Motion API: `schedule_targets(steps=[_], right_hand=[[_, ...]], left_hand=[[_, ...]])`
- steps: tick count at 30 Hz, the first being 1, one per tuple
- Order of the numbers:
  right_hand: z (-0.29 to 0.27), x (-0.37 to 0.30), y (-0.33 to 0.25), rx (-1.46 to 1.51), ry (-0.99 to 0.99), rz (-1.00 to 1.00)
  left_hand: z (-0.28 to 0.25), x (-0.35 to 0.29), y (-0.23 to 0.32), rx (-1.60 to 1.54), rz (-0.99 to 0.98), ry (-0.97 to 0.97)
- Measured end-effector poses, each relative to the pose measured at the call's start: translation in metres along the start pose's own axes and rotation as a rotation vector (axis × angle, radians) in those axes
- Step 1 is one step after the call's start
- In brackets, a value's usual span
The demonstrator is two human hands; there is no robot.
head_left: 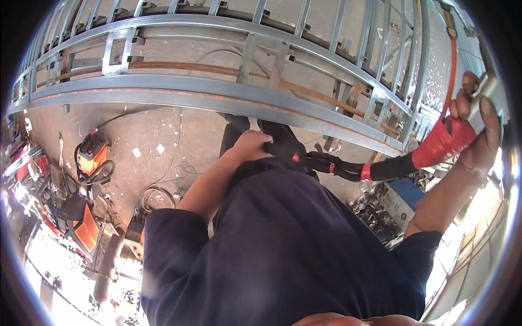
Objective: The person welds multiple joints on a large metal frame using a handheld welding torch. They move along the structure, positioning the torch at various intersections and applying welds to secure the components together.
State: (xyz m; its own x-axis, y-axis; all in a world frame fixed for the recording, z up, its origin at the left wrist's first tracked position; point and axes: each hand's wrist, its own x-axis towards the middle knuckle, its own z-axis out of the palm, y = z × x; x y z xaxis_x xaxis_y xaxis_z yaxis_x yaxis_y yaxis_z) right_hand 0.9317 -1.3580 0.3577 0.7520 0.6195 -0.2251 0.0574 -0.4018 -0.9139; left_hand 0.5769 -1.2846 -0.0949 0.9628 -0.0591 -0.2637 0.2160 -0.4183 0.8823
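A thick black cable bundle (348, 169), banded with red tape, runs across the front of my body. At my waist my left hand (253, 145) is closed around its left end. Raised at the far right, my right hand (481, 122) wraps its fingers round a silver metal-bodied tool (490, 91). The kind of tool cannot be made out. A red-wrapped section (443, 144) joins the tool to the cable bundle, just below my fingers. Beyond my hands lies a long galvanized steel frame (190, 88) with many upright bars.
An orange hose (453, 65) hangs beside the tool. Orange-and-black machines (93, 155) and a brown cylinder (109, 266) stand at left among tools. Coiled cable (155, 198) and paper scraps lie on the concrete floor. A blue box (403, 195) sits at right amid clutter.
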Motion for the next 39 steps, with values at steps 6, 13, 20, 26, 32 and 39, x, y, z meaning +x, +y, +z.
schedule_targets(steps=[6,13,20,26,32,39], right_hand=[[0.048,0.062,0.059,0.007,-0.428,0.074],[0.118,0.107,0.173,-0.254,-0.888,0.294],[0.139,0.136,0.215,-0.04,-1.015,0.394],[0.15,0.148,0.23,-0.02,-1.078,0.391],[0.154,0.154,0.229,-0.043,-1.155,0.406],[0.155,0.15,0.234,-0.058,-1.15,0.325]], left_hand=[[0.014,0.014,0.038,0.091,-0.167,-0.166],[0.047,0.043,0.059,0.074,-0.194,-0.259],[0.062,0.048,0.065,0.115,-0.313,-0.186],[0.068,0.052,0.067,0.133,-0.363,-0.15],[0.065,0.057,0.069,0.121,-0.415,-0.196],[0.063,0.057,0.071,0.103,-0.396,-0.145]])
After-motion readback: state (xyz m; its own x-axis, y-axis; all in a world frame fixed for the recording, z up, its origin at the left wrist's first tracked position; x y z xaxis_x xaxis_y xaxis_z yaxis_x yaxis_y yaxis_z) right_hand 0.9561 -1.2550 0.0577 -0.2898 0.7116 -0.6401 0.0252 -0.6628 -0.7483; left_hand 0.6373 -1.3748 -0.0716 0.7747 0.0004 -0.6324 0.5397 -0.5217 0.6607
